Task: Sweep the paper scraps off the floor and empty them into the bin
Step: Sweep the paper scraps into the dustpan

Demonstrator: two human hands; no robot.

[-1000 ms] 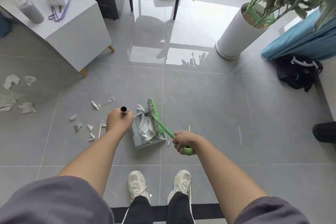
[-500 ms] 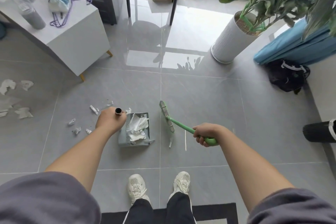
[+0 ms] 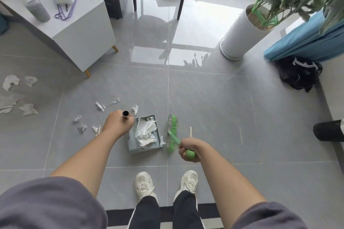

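— Scraps [image 3: 147, 132], mostly: a crumpled heap lying in the dustpan [image 3: 144, 149], down on the floor [image 3: 214, 108] between the two hands.
— And the hands?
— Left hand [image 3: 117, 125] is curled round the pan's metal handle [image 3: 126, 114], just left of the heap. Right hand [image 3: 188, 149] grips the green broom [image 3: 174, 128], its head just right of the pan.
— Anything loose?
— Small bits [image 3: 81, 127] left of the left hand, larger pieces [image 3: 11, 82] well beyond.

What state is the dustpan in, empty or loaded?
Loaded: crumpled white paper fills much of the dustpan, which rests on the floor with the left hand gripping its handle. Smaller scraps lie on the tiles beside it.
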